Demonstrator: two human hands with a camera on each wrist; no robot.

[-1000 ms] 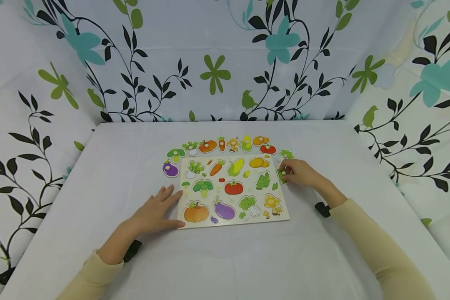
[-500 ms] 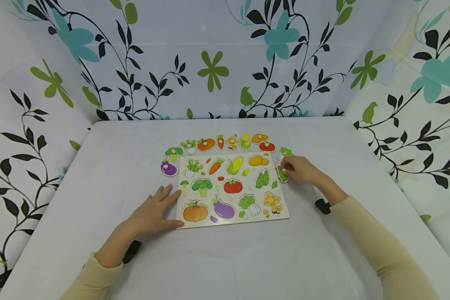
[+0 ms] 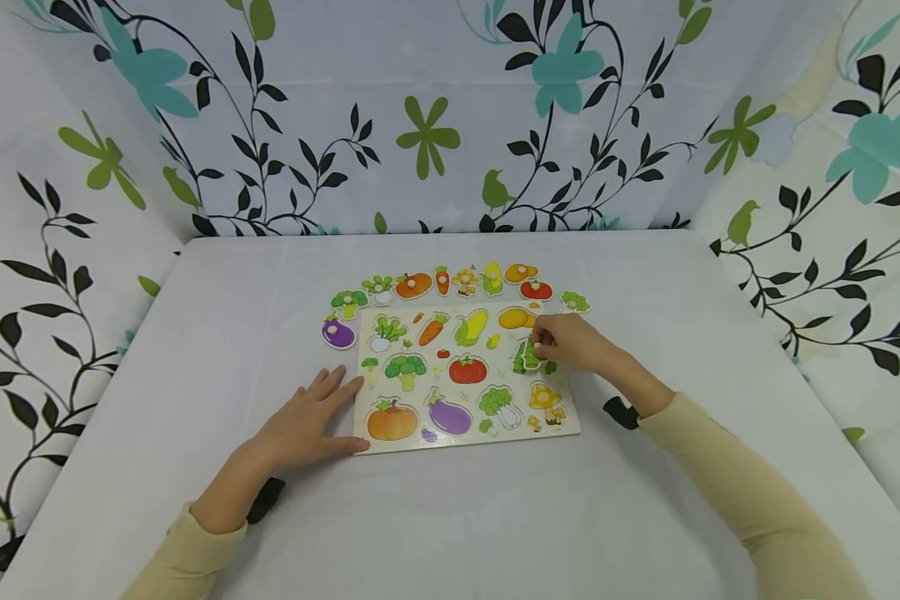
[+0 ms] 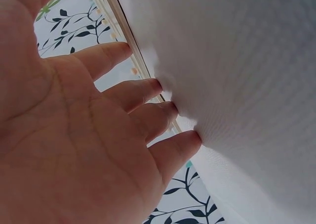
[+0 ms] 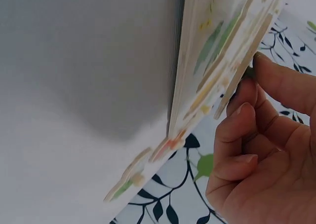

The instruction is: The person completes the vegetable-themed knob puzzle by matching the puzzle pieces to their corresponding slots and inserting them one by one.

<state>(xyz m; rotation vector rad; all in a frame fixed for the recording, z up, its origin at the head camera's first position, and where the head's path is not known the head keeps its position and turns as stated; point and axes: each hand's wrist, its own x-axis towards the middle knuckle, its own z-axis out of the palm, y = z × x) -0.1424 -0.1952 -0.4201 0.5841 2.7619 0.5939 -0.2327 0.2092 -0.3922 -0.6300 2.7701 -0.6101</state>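
Note:
A cream puzzle board (image 3: 437, 373) printed with vegetables lies flat on the table. My left hand (image 3: 303, 425) is spread at its left edge, thumb and index fingertip right at the board; in the left wrist view the fingers are straight. Over the board's right side, my right hand (image 3: 577, 343) pinches a green vegetable puzzle piece (image 3: 523, 358) by its small knob. The piece overlaps the matching green picture. From the right wrist view, the wooden edge of that piece (image 5: 247, 61) stands apart from the board, thumb and index finger behind it.
Loose knobbed pieces arc around the board's far side: an eggplant (image 3: 338, 334), broccoli (image 3: 349, 302), a pumpkin (image 3: 413, 286), a carrot (image 3: 442, 282), corn (image 3: 492, 279), a tomato (image 3: 536, 290), a leafy green (image 3: 573, 302) and others. Patterned cloth (image 3: 427, 192) hangs behind the white table (image 3: 450, 517).
My right hand has lifted the green piece from beside the board's right edge and carried it left over the board. The left hand has stayed in place.

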